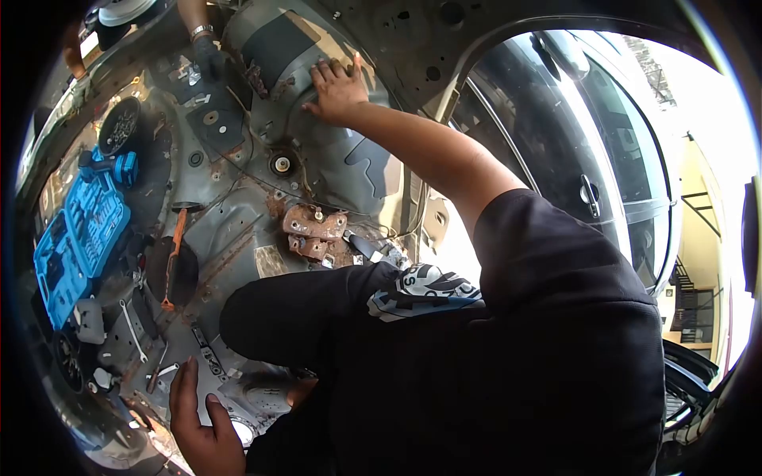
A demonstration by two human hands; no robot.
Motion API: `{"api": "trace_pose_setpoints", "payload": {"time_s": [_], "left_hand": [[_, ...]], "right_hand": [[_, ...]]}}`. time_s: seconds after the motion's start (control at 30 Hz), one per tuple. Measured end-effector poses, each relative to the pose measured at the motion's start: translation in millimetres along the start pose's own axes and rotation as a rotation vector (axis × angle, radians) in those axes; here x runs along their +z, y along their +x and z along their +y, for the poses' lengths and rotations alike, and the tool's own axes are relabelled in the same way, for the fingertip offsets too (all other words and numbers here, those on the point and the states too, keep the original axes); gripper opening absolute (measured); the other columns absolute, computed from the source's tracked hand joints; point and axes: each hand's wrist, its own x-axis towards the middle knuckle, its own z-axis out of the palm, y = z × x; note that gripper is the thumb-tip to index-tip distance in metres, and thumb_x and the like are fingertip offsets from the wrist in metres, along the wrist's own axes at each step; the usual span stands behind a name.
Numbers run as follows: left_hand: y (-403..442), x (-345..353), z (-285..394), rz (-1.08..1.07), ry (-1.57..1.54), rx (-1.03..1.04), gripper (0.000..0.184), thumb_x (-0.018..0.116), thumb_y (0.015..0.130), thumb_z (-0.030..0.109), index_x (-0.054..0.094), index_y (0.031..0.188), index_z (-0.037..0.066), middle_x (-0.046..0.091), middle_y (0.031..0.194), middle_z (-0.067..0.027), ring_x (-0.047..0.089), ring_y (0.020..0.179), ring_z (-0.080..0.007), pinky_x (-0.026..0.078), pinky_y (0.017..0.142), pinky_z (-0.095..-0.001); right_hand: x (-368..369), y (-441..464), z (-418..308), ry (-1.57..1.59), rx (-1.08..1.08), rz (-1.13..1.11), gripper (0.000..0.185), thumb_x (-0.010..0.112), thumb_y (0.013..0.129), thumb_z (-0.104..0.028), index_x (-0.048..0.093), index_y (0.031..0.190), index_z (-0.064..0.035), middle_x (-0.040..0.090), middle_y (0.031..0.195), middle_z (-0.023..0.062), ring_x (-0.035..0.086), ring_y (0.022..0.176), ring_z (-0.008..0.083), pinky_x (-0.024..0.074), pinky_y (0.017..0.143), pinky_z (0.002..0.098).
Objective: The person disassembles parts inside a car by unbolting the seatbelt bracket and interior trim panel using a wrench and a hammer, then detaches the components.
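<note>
My right hand [339, 97] is spread on the bare grey wheel arch [298, 103], its arm stretched across the upper middle of the head view. Beside its fingers a dark pad [274, 44] is stuck to the metal. My left hand [205, 424] is raised at the bottom left, its fingers extended and holding nothing. Below that hand lies the stripped car floor [238, 198]. A black ratchet-like tool [208, 351] and a combination spanner [133, 332] lie on the floor nearest to it.
A blue tool case [79, 238] lies open at left, with a blue cordless tool [115, 168] by it. An orange-handled tool [175, 258] lies mid-floor. Rusty brackets [313, 230] stick up near my knee. Another person's gloved hand [208, 59] is at the top. A dark car [556, 119] stands outside.
</note>
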Motion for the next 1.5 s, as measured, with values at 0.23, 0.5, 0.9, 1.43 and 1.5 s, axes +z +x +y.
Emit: {"api": "trace_pose_setpoints", "payload": {"time_s": [0.23,0.5,0.9,1.43,1.5], "left_hand": [[6,1,1,0.021,0.092,0.06,0.047,0.068,0.092,0.025,0.065,0.129,-0.002,0.063,0.133,-0.0258,0.059,0.123,-0.0439,0.045,0.108,-0.047],[5,-2,2,-0.04,0.121,-0.109,0.049,0.061,0.095,0.03,0.063,0.132,-0.002,0.062,0.135,-0.0277,0.056,0.127,-0.0453,0.041,0.113,-0.048],[-3,-8,21,-0.015,0.096,-0.059,0.05,0.06,0.092,0.019,0.06,0.14,0.003,0.064,0.134,-0.0234,0.06,0.124,-0.0419,0.046,0.107,-0.0463],[6,8,9,-0.058,0.015,0.0,0.047,0.058,0.1,0.025,0.06,0.135,-0.007,0.063,0.134,-0.0284,0.058,0.128,-0.0441,0.043,0.111,-0.0458],[11,4,20,-0.086,0.01,-0.075,0.047,0.059,0.1,0.025,0.061,0.133,-0.007,0.063,0.134,-0.029,0.058,0.127,-0.0443,0.042,0.111,-0.0463]], "right_hand": [[-23,21,46,-0.115,0.146,-0.141,0.106,0.047,0.093,-0.075,0.025,0.161,0.0033,0.023,0.17,0.0196,0.003,0.16,0.0359,-0.0135,0.121,0.0648],[-16,19,28,0.065,0.319,-0.094,0.095,0.052,0.098,-0.058,0.017,0.162,0.0021,0.012,0.169,0.0298,0.0,0.159,0.0418,-0.0029,0.123,0.065],[-51,52,3,0.274,0.495,-0.263,0.097,0.063,0.088,-0.043,0.017,0.162,0.0008,0.022,0.164,0.0342,0.015,0.154,0.0512,0.0009,0.117,0.076],[29,-9,-3,0.174,-0.238,0.335,0.052,0.063,0.091,-0.039,0.061,0.138,-0.0151,0.05,0.154,0.0079,0.039,0.148,0.0307,0.0206,0.125,0.0584],[25,-10,-4,0.171,-0.226,0.298,0.052,0.062,0.092,-0.038,0.061,0.138,-0.0148,0.05,0.154,0.0079,0.039,0.148,0.0307,0.0202,0.125,0.058]]}}
